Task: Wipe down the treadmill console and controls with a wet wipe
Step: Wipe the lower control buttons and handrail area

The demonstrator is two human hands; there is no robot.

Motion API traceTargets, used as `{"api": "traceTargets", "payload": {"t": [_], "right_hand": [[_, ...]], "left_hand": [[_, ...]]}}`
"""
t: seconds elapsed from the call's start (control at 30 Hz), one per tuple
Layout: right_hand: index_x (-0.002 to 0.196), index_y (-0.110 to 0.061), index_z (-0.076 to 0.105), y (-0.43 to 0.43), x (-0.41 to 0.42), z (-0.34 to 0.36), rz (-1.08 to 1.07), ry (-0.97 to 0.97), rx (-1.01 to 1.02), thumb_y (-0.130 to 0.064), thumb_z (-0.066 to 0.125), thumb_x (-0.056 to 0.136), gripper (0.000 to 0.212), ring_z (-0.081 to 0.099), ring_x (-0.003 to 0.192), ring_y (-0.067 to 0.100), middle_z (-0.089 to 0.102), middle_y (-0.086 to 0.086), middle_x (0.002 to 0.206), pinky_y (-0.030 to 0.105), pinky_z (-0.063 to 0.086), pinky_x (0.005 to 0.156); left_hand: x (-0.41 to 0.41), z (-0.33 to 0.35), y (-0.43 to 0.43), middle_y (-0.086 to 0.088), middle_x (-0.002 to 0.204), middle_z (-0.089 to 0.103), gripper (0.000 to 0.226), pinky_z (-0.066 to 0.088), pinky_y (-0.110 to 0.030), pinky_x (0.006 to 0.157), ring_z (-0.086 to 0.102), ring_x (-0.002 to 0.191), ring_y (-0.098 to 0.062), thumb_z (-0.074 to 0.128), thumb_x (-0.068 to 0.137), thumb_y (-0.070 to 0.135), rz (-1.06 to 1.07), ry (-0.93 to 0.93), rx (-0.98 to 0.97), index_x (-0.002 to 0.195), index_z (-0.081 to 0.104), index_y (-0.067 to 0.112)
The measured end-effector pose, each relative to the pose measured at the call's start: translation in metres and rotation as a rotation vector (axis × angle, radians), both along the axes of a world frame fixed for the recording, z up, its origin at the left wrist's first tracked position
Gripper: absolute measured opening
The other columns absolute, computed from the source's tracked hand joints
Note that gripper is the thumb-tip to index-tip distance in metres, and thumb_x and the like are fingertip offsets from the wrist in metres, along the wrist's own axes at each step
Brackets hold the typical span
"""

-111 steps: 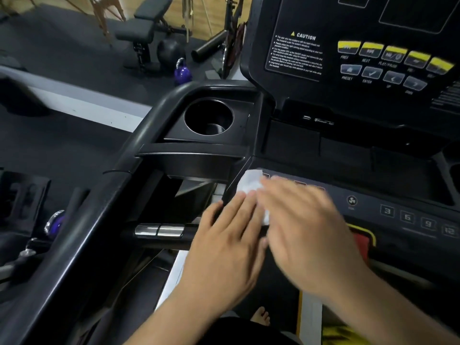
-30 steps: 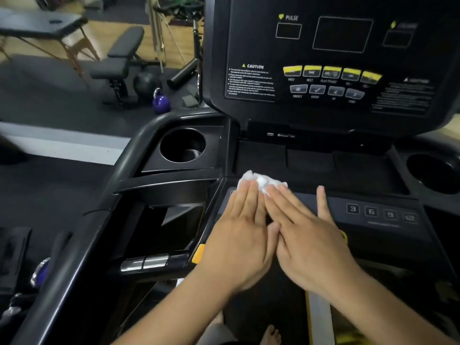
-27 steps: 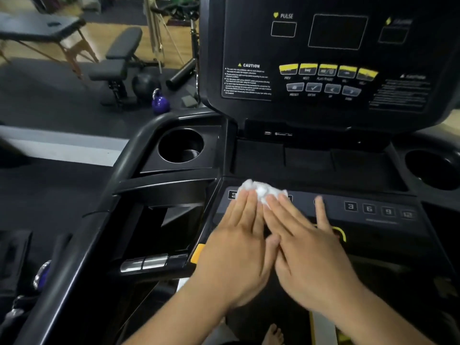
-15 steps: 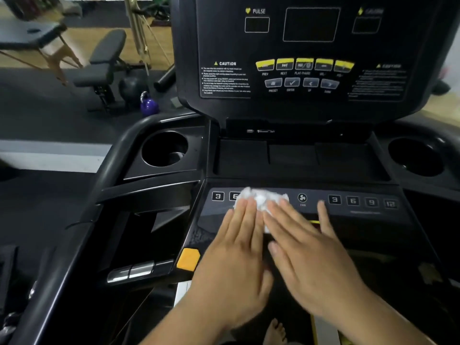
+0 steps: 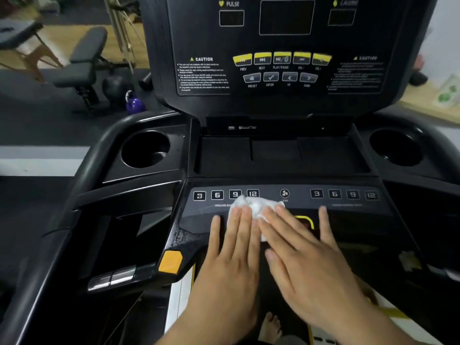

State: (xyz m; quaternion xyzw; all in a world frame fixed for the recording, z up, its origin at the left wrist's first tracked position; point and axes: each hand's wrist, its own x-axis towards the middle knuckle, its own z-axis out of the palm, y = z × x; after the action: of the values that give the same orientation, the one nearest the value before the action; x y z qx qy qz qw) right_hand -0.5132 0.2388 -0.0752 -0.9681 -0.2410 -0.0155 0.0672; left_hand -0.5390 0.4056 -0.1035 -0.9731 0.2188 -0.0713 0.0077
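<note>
Head view: the treadmill console (image 5: 286,100) fills the upper middle, with yellow and grey keys under dark display windows. Below it runs the control strip (image 5: 398,212), which has 2 groups of keys marked 3, 6, 9, 12 and a fan key (image 5: 284,193) between them.

The crumpled white wet wipe (image 5: 254,205) lies on this strip. It touches the lower edge of the left group's 9 and 12 keys, at 8 o'clock from the fan key. The left hand (image 5: 231,260) and right hand (image 5: 306,265) lie flat, palms down, side by side at 6 o'clock from the wipe. Their straight fingers press on it, and each little finger is spread apart from the rest.

A cup holder (image 5: 145,148) sits at 10 o'clock from the wipe and another (image 5: 395,146) at 2 o'clock. An orange button (image 5: 170,261) is at 8 o'clock from the left hand.
</note>
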Motion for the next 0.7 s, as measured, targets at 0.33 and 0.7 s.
{"api": "traceTargets", "payload": {"t": [0.33, 0.7], "right_hand": [[0.147, -0.021, 0.037, 0.001, 0.002, 0.000, -0.040, 0.003, 0.019, -0.038, 0.028, 0.098, 0.052, 0.015, 0.148, 0.010, 0.029, -0.006, 0.156, 0.061, 0.015, 0.113], [0.143, -0.019, 0.044, 0.030, 0.013, 0.004, 0.038, -0.039, -0.012, -0.039, 0.033, 0.095, 0.053, 0.025, 0.145, 0.017, 0.039, -0.002, 0.152, 0.060, 0.016, 0.110]], "left_hand": [[0.009, 0.004, -0.004, -0.029, 0.160, 0.013, 0.075, 0.017, -0.066, 0.113, 0.008, 0.149, -0.043, 0.034, 0.088, 0.030, 0.005, -0.039, -0.016, 0.151, 0.019, -0.007], [0.008, -0.004, 0.012, -0.029, 0.159, 0.015, 0.062, 0.016, -0.067, 0.112, 0.014, 0.148, -0.043, 0.029, 0.100, 0.027, 0.145, -0.105, -0.014, 0.151, 0.020, -0.007]]}}
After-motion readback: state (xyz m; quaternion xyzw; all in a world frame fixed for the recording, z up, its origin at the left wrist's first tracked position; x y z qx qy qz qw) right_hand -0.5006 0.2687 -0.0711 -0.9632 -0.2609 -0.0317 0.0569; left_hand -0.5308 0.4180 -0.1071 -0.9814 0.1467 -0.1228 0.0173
